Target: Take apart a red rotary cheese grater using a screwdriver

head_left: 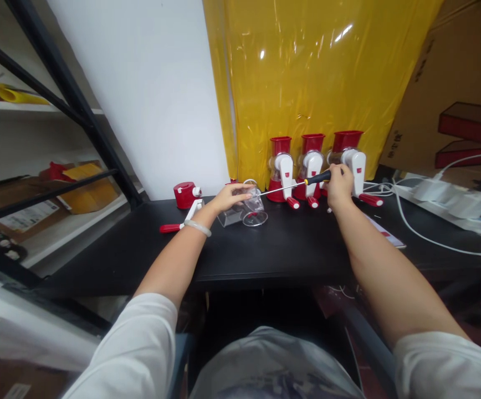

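My left hand (233, 197) is closed around a clear plastic grater housing (254, 218), which lies tilted on the black desk with its round rim facing down toward me. A screwdriver (317, 178) with a black and yellow handle is gripped in my right hand (341, 185). Its long metal shaft points left, and the tip reaches the clear housing by my left fingers; whether it sits on a screw is too small to tell. Left of my left hand are a red plastic part (184, 195) and a white crank (194, 209) with a red handle (169, 228).
Three red and white rotary graters (281, 166) stand behind the screwdriver, before a yellow plastic sheet (265, 66). A flat phone-like item (390, 235) lies right of my right forearm. White cables and a power strip (452, 202) occupy the right side. A shelf rack (78, 111) stands left.
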A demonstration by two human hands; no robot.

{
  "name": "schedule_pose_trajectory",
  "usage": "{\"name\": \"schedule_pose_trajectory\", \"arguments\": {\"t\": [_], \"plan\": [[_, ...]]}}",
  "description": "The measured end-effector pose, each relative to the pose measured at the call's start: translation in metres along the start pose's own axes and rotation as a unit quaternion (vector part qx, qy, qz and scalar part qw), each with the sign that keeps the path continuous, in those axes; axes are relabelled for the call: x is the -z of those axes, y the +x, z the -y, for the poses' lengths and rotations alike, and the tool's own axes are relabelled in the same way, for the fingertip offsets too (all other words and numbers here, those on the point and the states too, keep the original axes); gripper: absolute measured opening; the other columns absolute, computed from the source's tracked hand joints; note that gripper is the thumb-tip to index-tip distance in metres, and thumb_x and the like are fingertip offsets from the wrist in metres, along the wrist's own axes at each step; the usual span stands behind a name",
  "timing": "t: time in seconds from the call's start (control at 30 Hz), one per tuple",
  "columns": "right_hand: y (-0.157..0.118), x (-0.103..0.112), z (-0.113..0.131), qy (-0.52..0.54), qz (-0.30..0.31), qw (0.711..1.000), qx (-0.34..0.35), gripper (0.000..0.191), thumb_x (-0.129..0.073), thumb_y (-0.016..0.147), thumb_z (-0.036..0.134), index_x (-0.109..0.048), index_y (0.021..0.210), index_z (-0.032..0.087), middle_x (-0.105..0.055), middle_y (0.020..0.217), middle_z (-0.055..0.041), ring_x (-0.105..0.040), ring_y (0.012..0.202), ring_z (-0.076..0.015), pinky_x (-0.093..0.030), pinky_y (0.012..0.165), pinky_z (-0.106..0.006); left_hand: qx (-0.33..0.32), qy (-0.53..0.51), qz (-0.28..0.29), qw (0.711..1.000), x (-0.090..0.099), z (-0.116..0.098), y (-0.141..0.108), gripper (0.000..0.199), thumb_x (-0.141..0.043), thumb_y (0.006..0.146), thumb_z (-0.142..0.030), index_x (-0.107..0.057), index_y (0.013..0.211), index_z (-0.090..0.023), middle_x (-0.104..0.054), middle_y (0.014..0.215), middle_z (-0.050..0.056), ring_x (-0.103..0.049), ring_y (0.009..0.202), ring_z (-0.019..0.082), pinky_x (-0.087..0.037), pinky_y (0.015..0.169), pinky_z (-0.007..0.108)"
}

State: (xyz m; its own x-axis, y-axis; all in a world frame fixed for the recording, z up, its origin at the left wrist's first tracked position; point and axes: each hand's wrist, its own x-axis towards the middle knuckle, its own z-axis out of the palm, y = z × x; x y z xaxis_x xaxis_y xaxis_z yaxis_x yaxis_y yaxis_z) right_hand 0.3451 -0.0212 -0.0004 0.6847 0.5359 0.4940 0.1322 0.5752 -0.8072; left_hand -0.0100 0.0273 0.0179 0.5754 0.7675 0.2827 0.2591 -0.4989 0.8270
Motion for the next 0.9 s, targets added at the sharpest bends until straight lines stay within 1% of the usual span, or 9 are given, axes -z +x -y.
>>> {"name": "schedule_pose_trajectory", "arguments": {"t": [0.07, 0.2, 0.3, 0.4, 0.47, 0.57, 0.7, 0.8, 0.9], "plan": [[0.0, 0.0, 0.002, 0.002, 0.0, 1.0, 0.001, 0.039, -0.069, 0.087, 0.055, -0.046, 0.075, 0.026, -0.043, 0.065, 0.0056, -0.041, 0.051, -0.0107, -0.035, 0.041, -0.024, -0.002, -0.006, 0.009, 1.0, 0.0, 0.0, -0.001, 0.063, -0.088, 0.081, -0.047, -0.077, 0.136, -0.019, -0.074, 0.137, 0.016, -0.072, 0.105, 0.024, -0.062, 0.075, 0.032], [0.002, 0.001, 0.003, 0.019, -0.004, 1.0, -0.005, 0.038, -0.069, 0.088, 0.052, -0.046, 0.074, 0.026, -0.046, 0.066, 0.0049, -0.039, 0.05, -0.0099, -0.031, 0.04, -0.023, -0.01, 0.023, 0.021, 0.999, -0.002, -0.002, -0.003, 0.062, -0.085, 0.085, -0.047, -0.075, 0.14, -0.019, -0.074, 0.14, 0.017, -0.073, 0.104, 0.025, -0.063, 0.081, 0.036], [0.005, 0.002, 0.001, 0.025, -0.015, 1.0, -0.009, 0.034, -0.069, 0.088, 0.047, -0.047, 0.073, 0.025, -0.047, 0.065, 0.0048, -0.04, 0.05, -0.0096, -0.03, 0.04, -0.022, -0.023, 0.066, 0.029, 0.997, -0.005, -0.008, -0.004, 0.059, -0.08, 0.089, -0.047, -0.074, 0.14, -0.019, -0.074, 0.142, 0.016, -0.073, 0.115, 0.027, -0.062, 0.096, 0.042], [0.008, 0.004, -0.003, 0.022, -0.045, 0.999, -0.017, 0.028, -0.067, 0.086, 0.04, -0.05, 0.07, 0.024, -0.046, 0.064, 0.0049, -0.043, 0.052, -0.0099, -0.03, 0.04, -0.021, -0.045, 0.125, 0.043, 0.99, -0.005, -0.018, -0.006, 0.056, -0.077, 0.091, -0.049, -0.075, 0.139, -0.019, -0.074, 0.144, 0.015, -0.07, 0.129, 0.031, -0.054, 0.114, 0.047], [0.01, 0.006, -0.007, 0.022, -0.055, 0.998, -0.013, 0.027, -0.067, 0.086, 0.038, -0.05, 0.07, 0.024, -0.045, 0.064, 0.0052, -0.044, 0.052, -0.0097, -0.031, 0.04, -0.021, -0.06, 0.168, 0.054, 0.982, -0.004, -0.025, -0.008, 0.055, -0.074, 0.094, -0.05, -0.075, 0.14, -0.02, -0.073, 0.146, 0.015, -0.068, 0.134, 0.031, -0.048, 0.12, 0.048], [0.012, 0.006, -0.012, 0.03, -0.048, 0.998, -0.012, 0.027, -0.068, 0.085, 0.039, -0.05, 0.073, 0.024, -0.044, 0.063, 0.0065, -0.042, 0.05, -0.0089, -0.031, 0.04, -0.02, -0.075, 0.214, 0.043, 0.973, -0.005, -0.032, -0.015, 0.056, -0.07, 0.096, -0.051, -0.071, 0.144, -0.022, -0.072, 0.148, 0.014, -0.068, 0.133, 0.031, -0.048, 0.12, 0.048], [0.01, 0.0, -0.016, 0.079, -0.047, 0.995, -0.047, 0.023, -0.071, 0.08, 0.037, -0.052, 0.079, 0.025, -0.051, 0.068, 0.0071, -0.044, 0.048, -0.0086, -0.032, 0.038, -0.019, -0.085, 0.228, 0.005, 0.97, -0.007, -0.031, -0.025, 0.053, -0.067, 0.098, -0.051, -0.07, 0.142, -0.022, -0.073, 0.143, 0.013, -0.07, 0.127, 0.03, -0.053, 0.114, 0.047], [0.004, -0.006, -0.017, 0.138, -0.03, 0.987, -0.071, 0.023, -0.072, 0.075, 0.035, -0.052, 0.078, 0.024, -0.053, 0.069, 0.0061, -0.052, 0.054, -0.01, -0.04, 0.041, -0.019, -0.091, 0.228, -0.003, 0.969, -0.005, -0.026, -0.03, 0.047, -0.064, 0.101, -0.049, -0.072, 0.14, -0.024, -0.074, 0.144, 0.011, -0.069, 0.13, 0.028, -0.051, 0.118, 0.047], [-0.002, -0.008, -0.02, 0.174, -0.006, 0.98, -0.092, 0.021, -0.07, 0.073, 0.035, -0.054, 0.072, 0.022, -0.057, 0.072, 0.0024, -0.06, 0.063, -0.0127, -0.048, 0.046, -0.021, -0.092, 0.247, -0.019, 0.965, -0.002, -0.02, -0.032, 0.045, -0.062, 0.102, -0.048, -0.073, 0.139, -0.024, -0.074, 0.143, 0.01, -0.067, 0.134, 0.028, -0.049, 0.12, 0.047]]}}
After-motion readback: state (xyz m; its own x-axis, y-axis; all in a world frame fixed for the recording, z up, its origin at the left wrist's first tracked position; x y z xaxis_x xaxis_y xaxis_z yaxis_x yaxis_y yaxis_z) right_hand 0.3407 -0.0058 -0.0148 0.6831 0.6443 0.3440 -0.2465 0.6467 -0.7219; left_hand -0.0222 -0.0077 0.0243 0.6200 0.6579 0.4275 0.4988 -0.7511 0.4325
